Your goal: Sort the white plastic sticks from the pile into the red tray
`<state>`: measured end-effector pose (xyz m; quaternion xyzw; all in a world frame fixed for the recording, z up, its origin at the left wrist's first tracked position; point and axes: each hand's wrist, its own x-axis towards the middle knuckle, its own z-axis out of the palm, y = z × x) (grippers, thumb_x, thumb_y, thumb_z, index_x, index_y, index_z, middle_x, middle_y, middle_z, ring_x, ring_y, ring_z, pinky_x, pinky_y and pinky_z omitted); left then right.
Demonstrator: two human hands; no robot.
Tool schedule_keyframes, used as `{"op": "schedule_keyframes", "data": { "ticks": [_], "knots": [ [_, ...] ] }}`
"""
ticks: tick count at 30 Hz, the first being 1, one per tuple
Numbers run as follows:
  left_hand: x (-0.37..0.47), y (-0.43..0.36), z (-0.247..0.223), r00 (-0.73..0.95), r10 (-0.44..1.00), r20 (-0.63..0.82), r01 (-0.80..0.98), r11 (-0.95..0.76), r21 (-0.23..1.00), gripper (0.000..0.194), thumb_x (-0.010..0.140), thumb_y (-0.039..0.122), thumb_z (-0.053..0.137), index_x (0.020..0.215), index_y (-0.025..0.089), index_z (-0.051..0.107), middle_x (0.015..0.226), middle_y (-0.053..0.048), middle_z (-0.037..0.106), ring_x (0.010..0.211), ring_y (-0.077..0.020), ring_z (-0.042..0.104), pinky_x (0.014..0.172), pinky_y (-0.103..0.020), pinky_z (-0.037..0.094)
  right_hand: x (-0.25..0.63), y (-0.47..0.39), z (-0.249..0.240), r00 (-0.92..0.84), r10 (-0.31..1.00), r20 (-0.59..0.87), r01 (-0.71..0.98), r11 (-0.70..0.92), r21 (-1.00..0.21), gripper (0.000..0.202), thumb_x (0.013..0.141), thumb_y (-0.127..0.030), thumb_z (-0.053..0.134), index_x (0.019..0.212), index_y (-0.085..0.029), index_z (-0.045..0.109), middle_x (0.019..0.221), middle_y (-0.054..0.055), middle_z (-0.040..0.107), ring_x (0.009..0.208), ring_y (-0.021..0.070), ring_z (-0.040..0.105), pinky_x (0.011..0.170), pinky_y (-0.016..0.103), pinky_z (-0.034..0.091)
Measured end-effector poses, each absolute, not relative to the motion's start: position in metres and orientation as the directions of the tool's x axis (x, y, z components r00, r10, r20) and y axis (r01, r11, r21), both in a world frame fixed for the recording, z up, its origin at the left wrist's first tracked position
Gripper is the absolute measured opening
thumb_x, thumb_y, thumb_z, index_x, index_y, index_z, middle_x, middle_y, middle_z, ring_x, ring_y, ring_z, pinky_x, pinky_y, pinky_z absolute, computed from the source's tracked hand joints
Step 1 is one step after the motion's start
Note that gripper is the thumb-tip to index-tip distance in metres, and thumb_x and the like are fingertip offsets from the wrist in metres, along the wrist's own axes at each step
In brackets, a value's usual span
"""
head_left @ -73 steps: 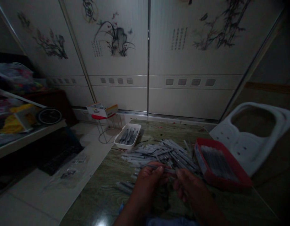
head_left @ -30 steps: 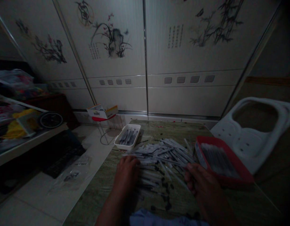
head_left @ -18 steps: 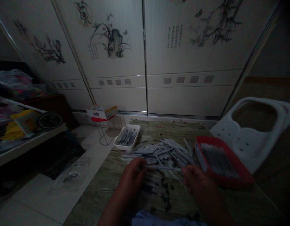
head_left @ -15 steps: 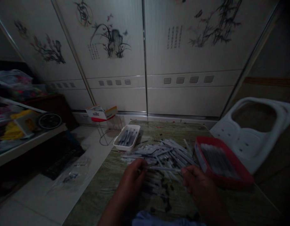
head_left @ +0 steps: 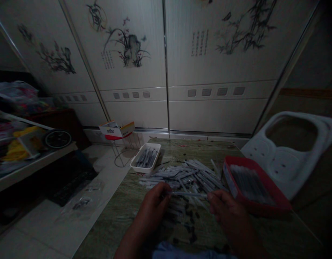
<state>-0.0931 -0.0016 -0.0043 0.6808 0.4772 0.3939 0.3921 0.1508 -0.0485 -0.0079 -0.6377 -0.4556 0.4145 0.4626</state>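
A slim pale pen point(head_left: 189, 194) stretches level between my two hands. My left hand point(head_left: 156, 198) pinches its left end, and the fingertips of my right hand point(head_left: 221, 205) close on the right end. Just beyond lies a loose heap of similar pens point(head_left: 201, 171), whitish and see-through with dark parts. Small black pieces like pen caps point(head_left: 191, 230) are scattered on the table point(head_left: 114, 212) between my forearms. More pens lie near my left hand, partly hidden by it. Dim light leaves the ends within my fingers unclear.
A white tray point(head_left: 133, 167) of pens stands at the back left of the table. To the right is a red basket point(head_left: 281, 207) full of pale pens, in front of a white plastic chair point(head_left: 295, 158). A box point(head_left: 116, 131) sits on a red stool point(head_left: 112, 137).
My left hand has shifted slightly to the right along the pen, its fingers closing further round the end. The right hand has barely moved.
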Motion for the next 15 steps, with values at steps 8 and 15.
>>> {"op": "schedule_keyframes", "data": {
  "ticks": [8, 15],
  "knots": [
    [-0.089, -0.0056, -0.0028, 0.202, 0.979, 0.039, 0.125, -0.065, 0.99, 0.017, 0.084, 0.032, 0.069, 0.096, 0.021, 0.069, 0.094, -0.004, 0.067, 0.086, -0.0202, 0.061, 0.077, -0.028, 0.047, 0.1499, -0.046, -0.0111, 0.209, 0.97, -0.12, 0.218, -0.166, -0.962, 0.036, 0.091, -0.055, 0.052, 0.08, -0.022, 0.058, 0.068, -0.004, 0.053, 0.062, 0.0149, 0.048, 0.057, 0.026, 0.039],
    [-0.0924, -0.0013, 0.004, 0.208, 0.977, -0.056, -0.175, 0.094, 0.98, 0.026, 0.086, 0.035, 0.071, 0.106, 0.021, 0.063, 0.083, -0.001, 0.067, 0.071, -0.0144, 0.06, 0.069, -0.026, 0.047, 0.147, -0.0483, -0.0067, 0.076, 0.975, -0.208, 0.074, -0.214, -0.974, 0.023, 0.088, -0.044, 0.055, 0.082, -0.022, 0.059, 0.065, -0.004, 0.055, 0.056, 0.0121, 0.048, 0.05, 0.022, 0.035]
  ]
}}
